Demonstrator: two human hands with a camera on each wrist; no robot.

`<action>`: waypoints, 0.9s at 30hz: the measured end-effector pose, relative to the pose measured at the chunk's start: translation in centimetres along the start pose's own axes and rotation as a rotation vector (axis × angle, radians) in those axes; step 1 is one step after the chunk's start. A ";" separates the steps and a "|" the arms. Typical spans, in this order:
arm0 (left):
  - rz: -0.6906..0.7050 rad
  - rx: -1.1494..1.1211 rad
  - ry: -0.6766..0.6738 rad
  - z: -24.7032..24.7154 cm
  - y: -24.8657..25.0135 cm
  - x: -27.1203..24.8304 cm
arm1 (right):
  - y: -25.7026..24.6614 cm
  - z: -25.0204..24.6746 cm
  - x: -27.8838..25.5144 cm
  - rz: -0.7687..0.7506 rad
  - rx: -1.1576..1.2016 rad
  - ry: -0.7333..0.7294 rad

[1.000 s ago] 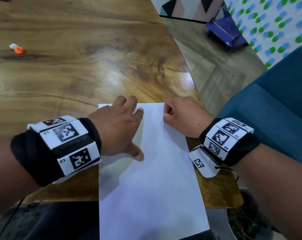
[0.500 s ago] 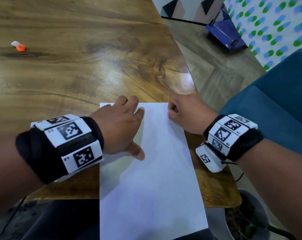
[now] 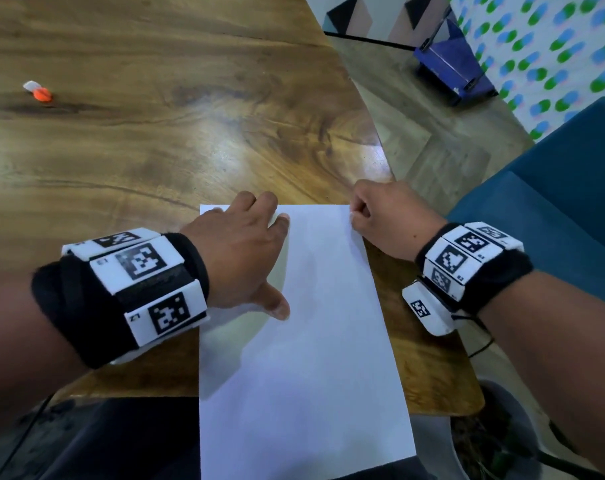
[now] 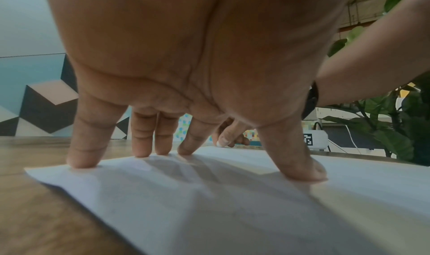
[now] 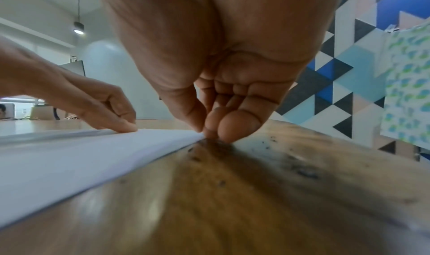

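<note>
Wooden tabletop [image 3: 155, 150]: white paper sheet [image 3: 311, 358] lies long axis away from the person, near end overhanging; left hand [image 3: 238, 251] presses far-left corner, fingers straight; right hand [image 3: 387, 216] pinches far-right corner.

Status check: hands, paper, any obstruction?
Left hand spread, fingertips pressing paper at far-left corner. Right hand pinching far-right corner. Sheet lying on table, near end overhanging. Small orange item far left, clear of it.

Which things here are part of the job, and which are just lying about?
In use: paper, left hand pressing it, right hand pinching its corner.
Lying about: small orange thing, blue chair, blue box.
</note>
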State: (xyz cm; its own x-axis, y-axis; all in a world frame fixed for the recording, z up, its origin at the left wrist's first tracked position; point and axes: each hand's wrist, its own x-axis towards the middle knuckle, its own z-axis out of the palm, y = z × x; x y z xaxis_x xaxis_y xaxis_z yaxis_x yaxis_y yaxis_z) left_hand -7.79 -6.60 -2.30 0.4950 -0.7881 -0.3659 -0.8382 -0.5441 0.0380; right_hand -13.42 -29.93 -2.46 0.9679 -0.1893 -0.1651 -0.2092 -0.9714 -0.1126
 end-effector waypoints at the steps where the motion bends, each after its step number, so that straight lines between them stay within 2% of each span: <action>1: 0.000 -0.005 0.001 0.0 0.0 0.0 | 0.2 -0.1 0.2 0.004 -0.011 -0.001; 4: -0.002 -0.025 0.009 0.0 -0.1 0.0 | -0.4 -0.3 -0.6 -0.041 0.023 -0.007; 8: 0.002 -0.041 0.017 0.0 -0.1 0.1 | -4.2 0.8 -3.3 -0.225 0.085 -0.164; 9: 0.008 -0.040 0.017 0.0 -0.1 0.2 | -5.0 1.1 -3.5 -0.246 0.082 -0.166; 13: 0.017 -0.034 0.008 -0.1 -0.2 0.3 | -4.8 0.7 -1.4 -0.158 0.037 -0.066; 17: 0.022 -0.027 0.005 -0.2 -0.1 0.4 | -3.8 -0.5 1.0 -0.046 -0.017 -0.074; 19: 0.021 -0.040 0.014 -0.1 -0.1 0.4 | -3.8 -0.7 0.9 -0.067 -0.034 -0.078; 24: 0.034 -0.058 0.030 0.1 -0.3 0.6 | -5.8 1.1 -2.7 -0.267 -0.017 -0.186; 27: 0.038 -0.032 0.029 0.2 -0.2 0.7 | -5.6 1.0 -1.9 -0.221 -0.039 -0.139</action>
State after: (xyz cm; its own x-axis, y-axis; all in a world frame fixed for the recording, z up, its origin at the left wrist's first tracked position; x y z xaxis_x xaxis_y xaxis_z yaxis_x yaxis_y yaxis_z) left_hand -7.29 -6.97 -2.70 0.4699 -0.8162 -0.3362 -0.8490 -0.5221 0.0810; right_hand -14.19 -24.00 -2.49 0.9606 0.0472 -0.2738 0.0134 -0.9922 -0.1239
